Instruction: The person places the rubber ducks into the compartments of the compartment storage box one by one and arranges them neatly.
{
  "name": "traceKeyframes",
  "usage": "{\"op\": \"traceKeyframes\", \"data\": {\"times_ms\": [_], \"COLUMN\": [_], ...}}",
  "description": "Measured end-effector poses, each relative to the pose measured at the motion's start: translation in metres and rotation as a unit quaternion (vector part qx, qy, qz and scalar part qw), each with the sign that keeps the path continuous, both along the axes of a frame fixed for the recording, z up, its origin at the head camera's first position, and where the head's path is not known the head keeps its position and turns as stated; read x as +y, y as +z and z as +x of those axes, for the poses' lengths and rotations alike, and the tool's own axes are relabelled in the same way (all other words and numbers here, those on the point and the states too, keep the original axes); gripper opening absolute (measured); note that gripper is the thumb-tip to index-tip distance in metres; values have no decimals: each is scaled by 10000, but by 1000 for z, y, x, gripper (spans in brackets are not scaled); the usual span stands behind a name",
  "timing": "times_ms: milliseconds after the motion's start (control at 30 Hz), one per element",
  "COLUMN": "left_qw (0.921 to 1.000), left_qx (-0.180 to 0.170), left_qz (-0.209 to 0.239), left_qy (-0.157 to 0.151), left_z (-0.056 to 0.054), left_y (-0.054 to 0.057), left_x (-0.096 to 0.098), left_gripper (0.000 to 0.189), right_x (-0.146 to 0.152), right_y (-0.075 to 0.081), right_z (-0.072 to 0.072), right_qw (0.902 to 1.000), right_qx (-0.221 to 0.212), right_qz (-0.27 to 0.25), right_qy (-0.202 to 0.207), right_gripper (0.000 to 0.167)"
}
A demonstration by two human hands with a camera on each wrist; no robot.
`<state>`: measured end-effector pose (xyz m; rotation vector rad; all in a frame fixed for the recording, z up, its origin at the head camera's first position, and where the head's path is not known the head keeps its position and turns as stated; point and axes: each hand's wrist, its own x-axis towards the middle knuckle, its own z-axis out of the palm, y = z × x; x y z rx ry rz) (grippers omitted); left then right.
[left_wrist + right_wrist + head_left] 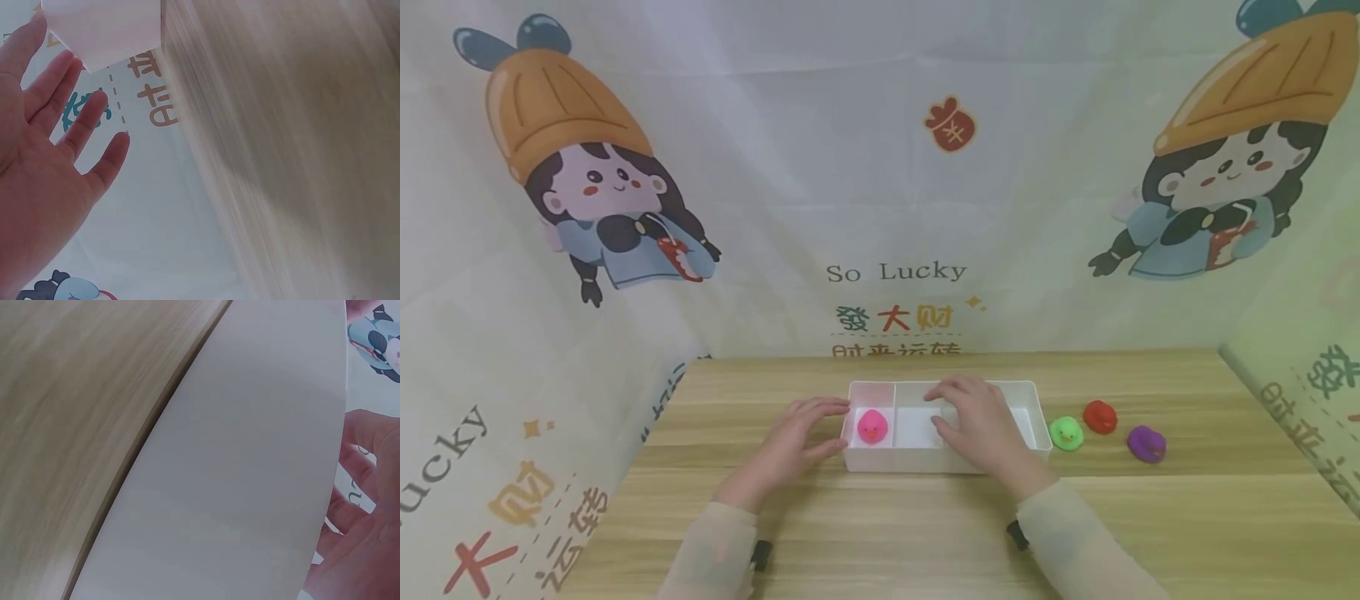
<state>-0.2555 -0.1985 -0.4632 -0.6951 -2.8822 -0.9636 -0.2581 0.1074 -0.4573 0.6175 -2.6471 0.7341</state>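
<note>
A white divided box (pixel 910 461) stands on the table, and a pink toy duck (pixel 872 427) sits in its left compartment. Beside the box's left end is my left hand (pixel 797 437), fingers spread and fairly straight; in the left wrist view, the fingertips come right up to the white box (pixel 112 31). My right hand (pixel 981 421) reaches over the front wall above the middle of the box, loosely bent, with nothing seen in its fingers. In the right wrist view, the box wall (pixel 219 462) partly hides the fingertips of this right hand (pixel 365 506).
Right of the box lie a green toy duck (pixel 1066 433), a red toy duck (pixel 1100 417) and a purple toy duck (pixel 1147 444). The wooden table (pixel 910 533) meets a printed cloth backdrop (pixel 790 167) at its back and sides.
</note>
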Motion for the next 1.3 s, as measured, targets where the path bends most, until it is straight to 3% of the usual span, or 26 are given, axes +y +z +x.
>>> {"op": "traceKeyframes", "data": {"times_ms": [1300], "left_qw": [10000], "left_qx": [17], "left_qz": [-48], "left_qy": [-80], "left_z": [1], "left_y": [3], "left_x": [-1], "left_gripper": [50], "right_x": [43], "right_y": [-1], "right_z": [10], "right_qw": [9992], "right_qx": [57], "right_qz": [-121], "right_qy": [-378], "right_gripper": [25]}}
